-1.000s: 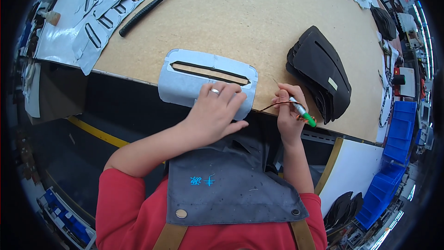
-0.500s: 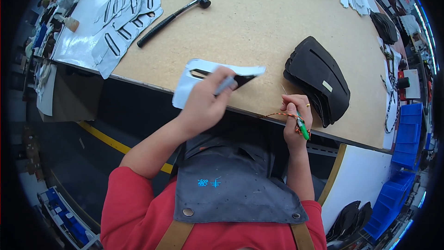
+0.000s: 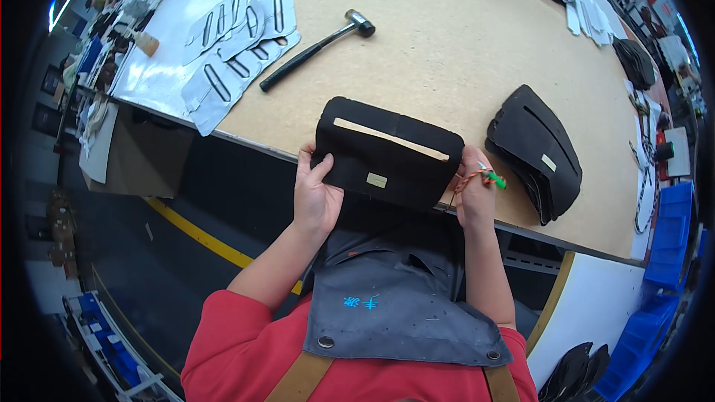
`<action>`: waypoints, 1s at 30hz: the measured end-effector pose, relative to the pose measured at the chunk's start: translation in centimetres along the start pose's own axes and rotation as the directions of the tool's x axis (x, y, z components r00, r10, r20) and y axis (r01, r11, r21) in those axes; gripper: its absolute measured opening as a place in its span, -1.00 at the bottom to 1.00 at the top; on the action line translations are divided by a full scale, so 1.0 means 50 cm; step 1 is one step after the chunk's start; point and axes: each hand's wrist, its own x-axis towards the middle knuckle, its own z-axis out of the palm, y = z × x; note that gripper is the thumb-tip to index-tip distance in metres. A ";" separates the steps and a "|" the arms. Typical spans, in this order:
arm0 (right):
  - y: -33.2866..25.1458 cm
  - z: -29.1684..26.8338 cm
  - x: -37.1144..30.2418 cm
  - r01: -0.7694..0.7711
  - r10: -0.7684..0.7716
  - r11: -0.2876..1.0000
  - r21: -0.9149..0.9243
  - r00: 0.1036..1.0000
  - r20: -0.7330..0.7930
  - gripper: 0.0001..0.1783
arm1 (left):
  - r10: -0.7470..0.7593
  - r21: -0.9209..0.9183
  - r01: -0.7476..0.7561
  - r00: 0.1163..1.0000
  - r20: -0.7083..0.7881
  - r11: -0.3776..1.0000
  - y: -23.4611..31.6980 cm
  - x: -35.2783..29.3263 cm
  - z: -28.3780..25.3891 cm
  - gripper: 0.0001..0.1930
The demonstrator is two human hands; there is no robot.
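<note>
Both hands hold up a black panel at the near edge of the table. It has a long slot through its upper part and a small pale label low on its face. My left hand pinches its left end, thumb on the front. At the opposite end my right hand grips the panel's edge. A small green-handled tool, wrapped in orange-and-dark cord, is also tucked in the right hand; its tip is hidden. Just right of that hand lies a stack of similar black panels.
A black-handled hammer rests on the tan tabletop. Several pale slotted pieces overlap at the left. White strips and dark pieces lie at the far right. Blue bins stand beyond the right edge.
The piece has been turned from its pale back to its black face. My right hand has come onto its right end, and the left hand has shifted to its left end.
</note>
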 end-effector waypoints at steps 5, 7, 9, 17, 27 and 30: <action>-0.024 0.051 -0.011 0.252 -0.251 0.886 -0.389 0.966 0.056 -0.83 | -0.016 0.208 0.008 0.999 0.040 0.978 0.049 0.026 -0.012 -0.75; -0.012 0.044 -0.003 0.276 -0.275 0.881 -0.384 0.960 0.057 -0.83 | 0.038 0.349 -0.064 0.996 0.079 0.935 0.057 0.050 -0.023 -0.80; 0.003 0.025 0.009 0.285 -0.291 0.884 -0.370 0.956 0.040 -0.82 | 0.104 0.542 -0.174 0.982 0.156 0.822 0.061 0.063 -0.025 -0.83; -0.019 0.022 0.021 0.173 -0.234 0.867 -0.467 0.969 -0.075 -0.79 | 0.219 0.741 -0.339 0.941 0.258 0.580 0.054 0.099 -0.035 -0.89; -0.118 0.065 0.046 0.333 -0.307 0.893 -0.302 0.943 0.130 -0.80 | 0.317 0.720 -0.519 0.854 0.413 0.460 0.116 0.121 0.053 -0.86; -0.145 0.079 0.047 0.412 -0.388 0.864 -0.291 0.911 0.138 -0.80 | 0.319 0.612 -0.580 0.812 0.488 0.538 0.121 0.124 0.065 -0.87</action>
